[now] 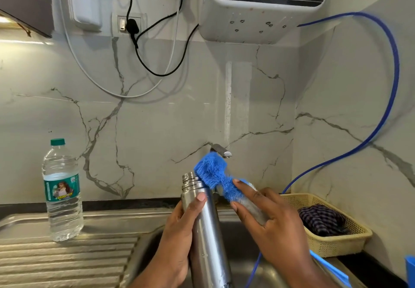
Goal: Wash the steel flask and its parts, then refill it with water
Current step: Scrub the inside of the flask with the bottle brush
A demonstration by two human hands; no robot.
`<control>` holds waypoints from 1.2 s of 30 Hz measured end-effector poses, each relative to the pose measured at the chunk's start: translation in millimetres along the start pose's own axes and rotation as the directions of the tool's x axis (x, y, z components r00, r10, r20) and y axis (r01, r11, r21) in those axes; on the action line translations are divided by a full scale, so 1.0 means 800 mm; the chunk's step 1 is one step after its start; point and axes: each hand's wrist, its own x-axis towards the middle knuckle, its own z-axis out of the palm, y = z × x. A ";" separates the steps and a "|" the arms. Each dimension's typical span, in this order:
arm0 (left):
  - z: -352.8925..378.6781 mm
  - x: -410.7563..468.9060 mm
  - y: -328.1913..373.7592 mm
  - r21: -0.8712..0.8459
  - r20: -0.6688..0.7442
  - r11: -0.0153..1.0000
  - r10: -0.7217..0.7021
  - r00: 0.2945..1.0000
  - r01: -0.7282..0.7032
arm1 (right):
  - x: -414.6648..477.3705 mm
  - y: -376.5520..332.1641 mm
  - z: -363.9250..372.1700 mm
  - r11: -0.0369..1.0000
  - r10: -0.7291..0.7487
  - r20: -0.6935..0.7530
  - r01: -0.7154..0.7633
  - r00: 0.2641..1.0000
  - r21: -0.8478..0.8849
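Scrubbing at sink: flask [206,227] and brush [215,175] at 6 o'clock, under the tap [221,151].

Left hand [179,231] grips the flask body, thumb just below the threaded neck; the mouth is uncapped and tilted toward 11. Right hand [269,225] is closed round the brush just behind the blue bristles, which touch the flask rim. Print at the flask's lower end is cut off and unreadable. Purifier [258,14] at 1 o'clock reads "www.drinkprime.in". Plastic bottle [62,193] at 8 o'clock on the drainboard [67,260]: green cap, green label, wording too small to read. Basket [336,243] at 4 o'clock holds a checked cloth [321,220]. Blue tube [390,85] loops from 2 down behind the right hand. Count: one flask, one brush, one bottle, one basket, one tube, two hands.
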 end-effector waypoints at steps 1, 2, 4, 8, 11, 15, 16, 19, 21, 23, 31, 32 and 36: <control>0.001 -0.001 0.001 0.005 -0.002 1.000 0.011 1.000 -0.011 | -0.001 -0.002 0.001 1.000 -0.025 -0.004 0.025 1.000 0.002; 0.002 -0.002 0.002 0.005 -0.006 1.000 0.016 1.000 -0.016 | -0.001 -0.005 0.002 0.999 -0.044 0.006 0.044 0.999 0.002; 0.002 -0.001 -0.001 -0.005 -0.038 1.000 0.000 0.999 0.000 | -0.002 -0.005 0.005 1.000 -0.022 0.040 0.022 0.999 -0.006; -0.002 0.004 -0.004 -0.015 -0.064 1.000 -0.023 0.998 0.022 | -0.005 0.002 0.011 0.999 0.004 0.029 -0.003 1.000 -0.033; -0.004 0.006 -0.004 0.000 -0.072 1.000 -0.003 0.997 0.003 | -0.003 -0.001 0.006 0.999 -0.017 0.014 0.017 1.000 -0.028; -0.004 0.006 -0.002 -0.008 -0.056 1.000 0.003 0.998 -0.004 | -0.004 0.006 0.008 1.000 0.005 0.034 -0.005 0.999 -0.011; -0.003 0.005 0.000 0.002 -0.037 1.000 0.013 0.999 -0.013 | -0.005 0.003 0.007 1.000 -0.018 0.019 0.018 1.000 -0.018; -0.004 0.003 0.002 0.053 -0.014 0.998 0.021 1.000 -0.020 | -0.004 -0.007 0.005 1.000 -0.014 0.016 0.014 1.000 -0.022; -0.005 0.003 -0.002 0.053 -0.061 0.999 -0.011 0.998 0.014 | -0.006 -0.005 0.007 0.998 0.017 0.036 -0.015 0.999 -0.054; -0.005 0.002 -0.003 0.041 -0.072 0.998 -0.047 0.996 0.050 | -0.006 -0.009 0.006 0.998 -0.009 0.027 0.011 1.000 -0.057; -0.003 0.004 -0.007 0.054 -0.009 0.998 0.016 1.000 -0.016 | -0.002 0.000 0.002 0.990 -0.052 -0.004 0.051 0.999 -0.133; -0.004 0.005 -0.008 0.055 -0.024 0.998 0.023 0.999 -0.022 | -0.001 0.000 0.000 0.985 -0.089 -0.007 0.087 0.996 -0.148; -0.008 0.006 -0.008 0.022 -0.029 1.000 0.012 1.000 -0.012 | 0.004 0.009 -0.002 0.982 -0.051 -0.020 0.046 0.999 -0.183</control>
